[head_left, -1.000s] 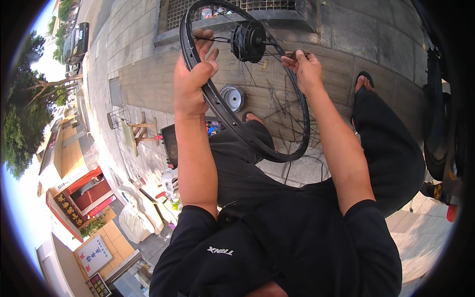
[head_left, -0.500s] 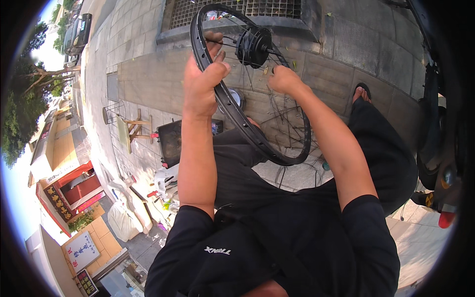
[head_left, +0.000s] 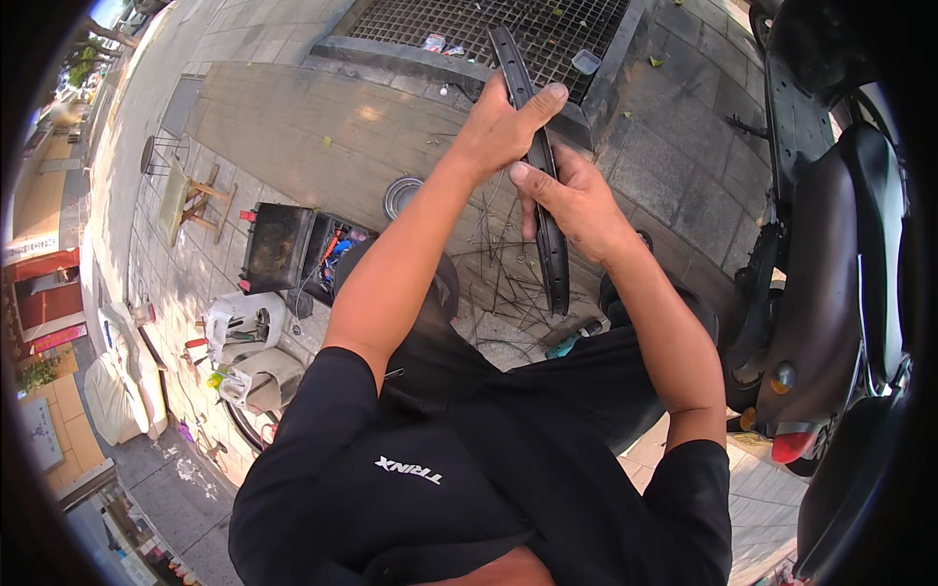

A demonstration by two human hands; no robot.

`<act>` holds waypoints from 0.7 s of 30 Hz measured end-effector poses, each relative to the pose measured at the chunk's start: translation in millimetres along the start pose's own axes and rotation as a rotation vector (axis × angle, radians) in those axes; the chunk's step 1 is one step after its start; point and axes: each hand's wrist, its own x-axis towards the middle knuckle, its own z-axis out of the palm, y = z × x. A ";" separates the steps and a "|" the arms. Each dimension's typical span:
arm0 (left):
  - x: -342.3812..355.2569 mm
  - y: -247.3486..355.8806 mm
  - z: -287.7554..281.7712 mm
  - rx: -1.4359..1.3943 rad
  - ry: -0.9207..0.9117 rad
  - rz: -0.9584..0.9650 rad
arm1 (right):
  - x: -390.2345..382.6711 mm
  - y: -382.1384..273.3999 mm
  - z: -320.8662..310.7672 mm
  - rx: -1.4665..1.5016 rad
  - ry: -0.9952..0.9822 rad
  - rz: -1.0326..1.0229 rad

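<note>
The black wheel rim (head_left: 555, 273) is upright and nearly edge-on in front of me. My left hand (head_left: 498, 127) is closed on its upper part, thumb along the edge. My right hand (head_left: 572, 200) is closed on the rim just below, thumb across its near side and fingers around it. The hub is not clearly visible behind the rim and hands. Loose spokes (head_left: 493, 293) are scattered on the paving beneath, and a round silver part (head_left: 401, 196) lies to the left of them.
An open black toolbox (head_left: 274, 249) with tools, a wooden folding stool (head_left: 176, 200) and white containers (head_left: 234, 322) stand left. A metal grate (head_left: 528, 29) in a raised frame is ahead. A parked dark scooter (head_left: 821, 293) fills the right edge, close to my right arm.
The rim has turned from a tilted open ring to nearly edge-on. My left hand has moved right; my right hand has moved lower, onto the rim. My view has shifted, showing more scooter.
</note>
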 end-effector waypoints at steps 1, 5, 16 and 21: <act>3.1 -3.0 -0.2 -0.012 -0.069 0.022 | -1.7 11.3 2.3 0.005 0.098 0.030; 0.1 -41.4 -16.6 -0.385 0.143 -0.113 | -15.1 19.4 19.3 0.124 0.236 -0.027; 42.8 -238.9 -50.7 -0.163 0.478 -0.568 | -28.3 19.5 7.8 0.145 0.209 -0.031; 72.2 -235.8 -58.7 -0.276 0.346 -0.713 | -32.6 19.9 1.0 0.188 0.197 0.005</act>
